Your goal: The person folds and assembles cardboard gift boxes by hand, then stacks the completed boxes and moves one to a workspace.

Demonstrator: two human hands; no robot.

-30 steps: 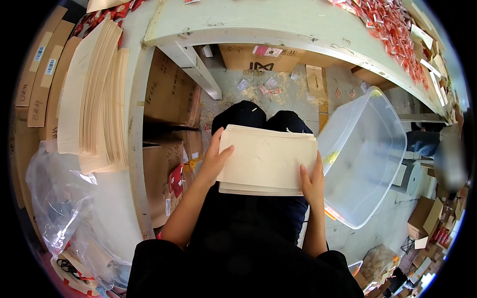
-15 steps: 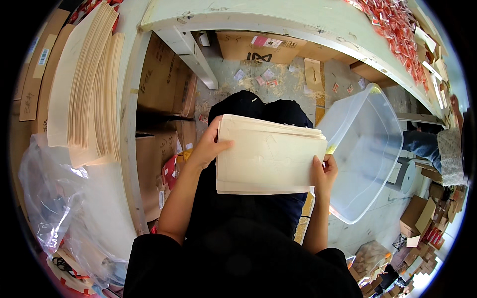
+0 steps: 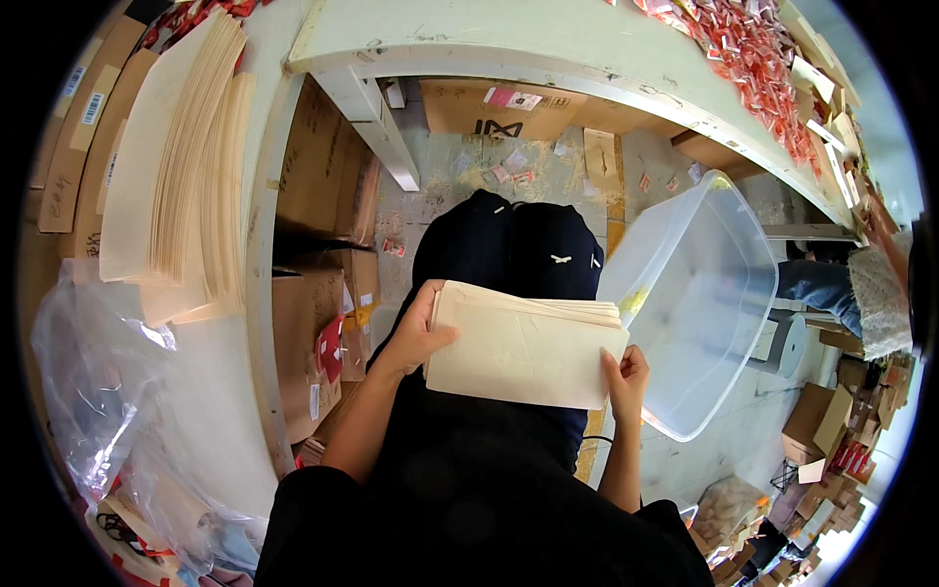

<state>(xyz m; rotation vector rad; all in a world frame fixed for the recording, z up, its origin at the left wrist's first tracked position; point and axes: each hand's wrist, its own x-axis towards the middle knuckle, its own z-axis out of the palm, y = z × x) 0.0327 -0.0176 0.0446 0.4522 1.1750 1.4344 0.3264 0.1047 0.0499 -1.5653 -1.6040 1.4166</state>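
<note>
Paper stack (image 3: 523, 354) sat over the lap (image 3: 468, 249)
I had the left hand (image 3: 415, 338) clamped on one end, right hand (image 3: 626, 378) pinching the other; tub (image 3: 719, 293) close right, more room left before the table (image 3: 210, 401).

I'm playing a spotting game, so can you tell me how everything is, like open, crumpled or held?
Held paper stack: in both hands, edges spread at upper right
Left grip: closed on its left end
Right grip: pinching its right edge
Tall paper stack: fanned, on the left
Clear bin: open
Plastic bag: crumpled
Cardboard box, lower right: open
Red packets: heaped
</note>
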